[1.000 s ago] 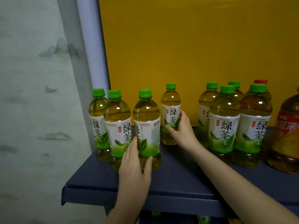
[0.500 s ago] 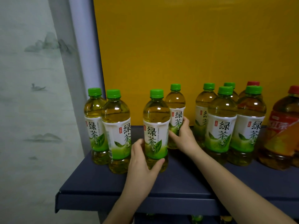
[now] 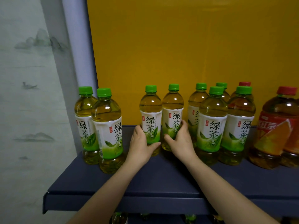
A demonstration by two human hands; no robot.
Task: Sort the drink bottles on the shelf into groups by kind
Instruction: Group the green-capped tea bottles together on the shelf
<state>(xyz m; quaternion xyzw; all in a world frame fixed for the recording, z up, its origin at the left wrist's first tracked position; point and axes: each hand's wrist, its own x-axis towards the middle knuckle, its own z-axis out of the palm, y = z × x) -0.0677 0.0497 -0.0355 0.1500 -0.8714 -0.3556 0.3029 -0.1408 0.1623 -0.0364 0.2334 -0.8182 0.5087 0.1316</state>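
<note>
Two green teas in hand, mid-shelf (image 3: 161, 183) toward the back: mid-left bottle (image 3: 150, 113) and mid-right bottle (image 3: 173, 110), upright, side by side, about touching. Left hand (image 3: 142, 146) has its grip wrapped round the lower label of the mid-left one, thumb across the front. Right hand (image 3: 179, 143) has its grip likewise on the mid-right one, fingers round its far side. Bases lifted or on the shelf: can't tell. Step looks like closing these two up into the green group. The gap to the left pair (image 3: 106, 126) is wide and the right cluster (image 3: 212, 120) is just beside the right hand, so I'd go right. A low grip suits a slide: bases flat, move both together, stop short of knocking the cluster's front bottle. All greens have caps on, pale yellow-green liquid up to the shoulder, same label. Odd ones: a red cap (image 3: 244, 83) pokes up behind the cluster, body mostly hidden, and probably needs pulling out. The red-label bottle (image 3: 278, 126) at far right is fatter and holds amber liquid, with another like it beside it at the frame edge. Lower bottles (image 3: 119, 218) show under the shelf, too cut off to tell kind.
</note>
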